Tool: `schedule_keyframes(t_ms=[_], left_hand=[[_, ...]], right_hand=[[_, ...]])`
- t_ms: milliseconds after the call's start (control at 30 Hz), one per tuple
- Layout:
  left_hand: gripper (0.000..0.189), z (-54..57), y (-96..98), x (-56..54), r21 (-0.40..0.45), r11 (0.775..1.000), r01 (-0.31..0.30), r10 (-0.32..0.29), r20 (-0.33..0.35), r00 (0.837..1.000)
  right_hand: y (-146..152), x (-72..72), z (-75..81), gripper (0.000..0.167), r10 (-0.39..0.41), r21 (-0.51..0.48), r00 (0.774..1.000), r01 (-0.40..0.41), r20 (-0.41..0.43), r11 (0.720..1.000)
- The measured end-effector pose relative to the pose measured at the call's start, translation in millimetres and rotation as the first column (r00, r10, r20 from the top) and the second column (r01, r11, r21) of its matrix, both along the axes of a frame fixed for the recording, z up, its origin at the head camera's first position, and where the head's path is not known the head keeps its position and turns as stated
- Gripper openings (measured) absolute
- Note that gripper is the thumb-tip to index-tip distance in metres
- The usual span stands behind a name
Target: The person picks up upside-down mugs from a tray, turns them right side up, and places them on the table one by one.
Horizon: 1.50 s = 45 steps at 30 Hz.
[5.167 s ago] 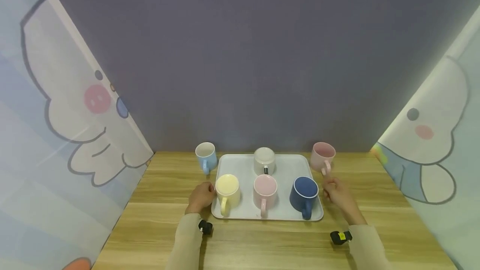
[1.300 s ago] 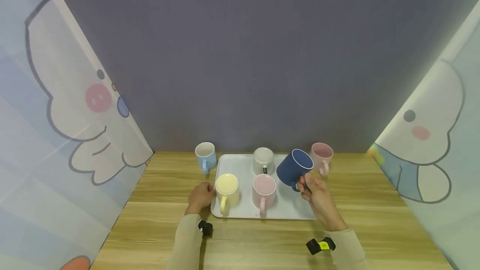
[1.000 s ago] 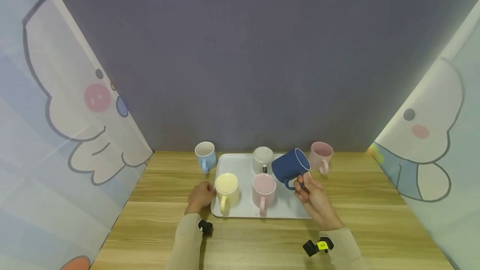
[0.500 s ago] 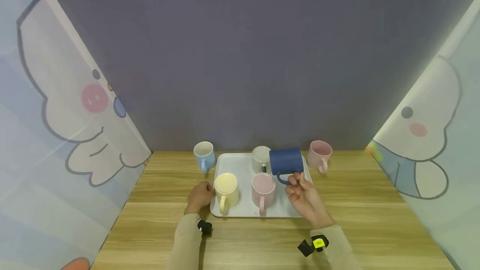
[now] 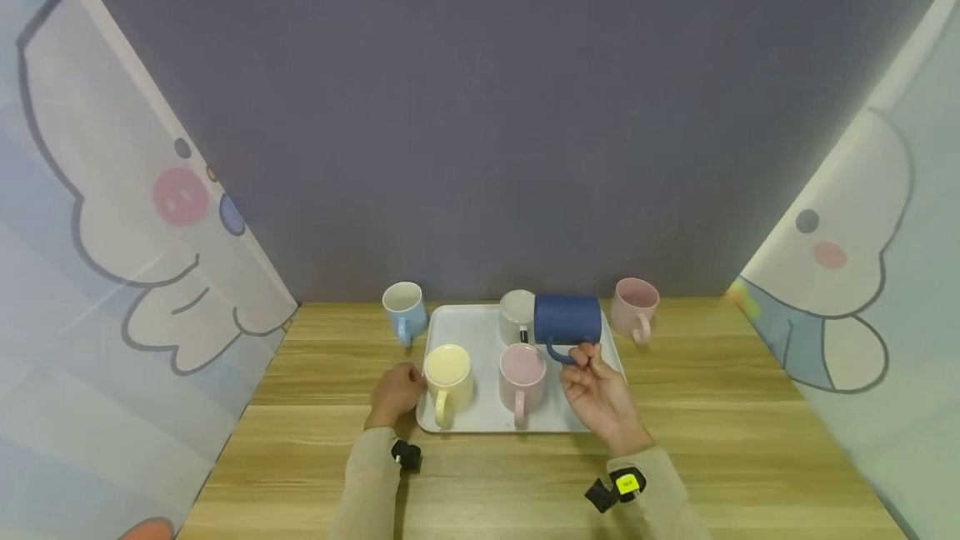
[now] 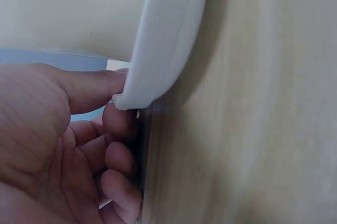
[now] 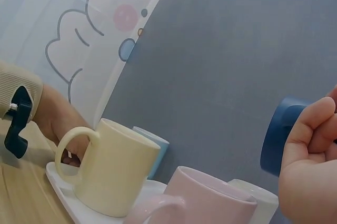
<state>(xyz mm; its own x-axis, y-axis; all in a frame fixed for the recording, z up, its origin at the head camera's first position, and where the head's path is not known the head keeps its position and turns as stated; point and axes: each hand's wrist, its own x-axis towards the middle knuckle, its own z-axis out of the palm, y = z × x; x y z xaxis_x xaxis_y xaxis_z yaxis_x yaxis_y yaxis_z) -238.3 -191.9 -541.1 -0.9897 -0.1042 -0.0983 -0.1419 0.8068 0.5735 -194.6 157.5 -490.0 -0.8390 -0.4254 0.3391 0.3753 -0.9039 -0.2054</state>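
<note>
My right hand (image 5: 602, 402) pinches the handle of a dark blue mug (image 5: 567, 319), which lies sideways in the air over the right back of the white tray (image 5: 486, 394). Its mouth and base are turned out of sight in the head view. My left hand (image 5: 396, 394) grips the tray's left edge, thumb over the rim and fingers curled below, as the left wrist view shows. On the tray, bases up, stand a yellow mug (image 5: 448, 382), a pink mug (image 5: 522, 382) and a white mug (image 5: 514, 319), partly hidden by the pink and blue ones.
A light blue mug (image 5: 405, 312) stands upright on the wooden table (image 5: 495, 482) behind the tray's left side. Another pink mug (image 5: 634, 309) stands upright off the tray's back right corner. A dark grey wall (image 5: 480, 123) closes the back, with cartoon-printed cloths at both sides.
My right hand has lifted the blue mug from the tray's front right, tipped it onto its side and carried it back and left. My left hand has stayed at the tray edge.
</note>
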Motion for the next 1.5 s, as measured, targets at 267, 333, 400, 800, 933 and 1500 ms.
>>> schedule_keyframes(t_ms=[267, 333, 400, 800, 933, 1500], left_hand=[[0.013, 1.1, -5.6, 1.1, 0.177, 0.983, -0.054, 0.07, -0.082, 0.994], [0.013, 9.5, -4.3, 3.5, 0.234, 0.968, -0.086, 0.123, -0.148, 0.981], [0.013, 22.9, 1.1, 5.6, 0.241, 0.963, -0.116, 0.174, -0.235, 0.956], [0.015, 88.1, 105.9, 41.6, 0.623, 0.759, 0.189, 0.061, -0.356, 0.933], [0.028, 85.0, 136.7, 48.5, 0.877, 0.457, 0.151, -0.067, -0.136, 0.988], [0.03, 79.1, 151.7, 50.7, 0.973, -0.184, -0.139, -0.421, 0.05, 0.906]], right_hand=[[-3.3, -1.3, 2.0, 0.056, 0.02, -0.03, 0.999, -0.019, 0.038, 0.999], [-4.4, -0.9, 1.5, 0.055, 0.034, -0.037, 0.999, -0.033, 0.033, 0.999], [-5.5, -0.7, 1.1, 0.054, 0.045, -0.047, 0.999, -0.043, 0.032, 0.998], [-16.2, 3.4, 5.7, 0.053, 0.056, -0.07, 0.998, -0.055, 0.009, 0.996], [-21.2, 6.1, 6.5, 0.055, 0.058, -0.054, 0.998, -0.059, -0.012, 0.997], [-28.5, 12.5, 1.4, 0.057, 0.114, -0.038, 0.987, -0.119, -0.116, 0.992]])
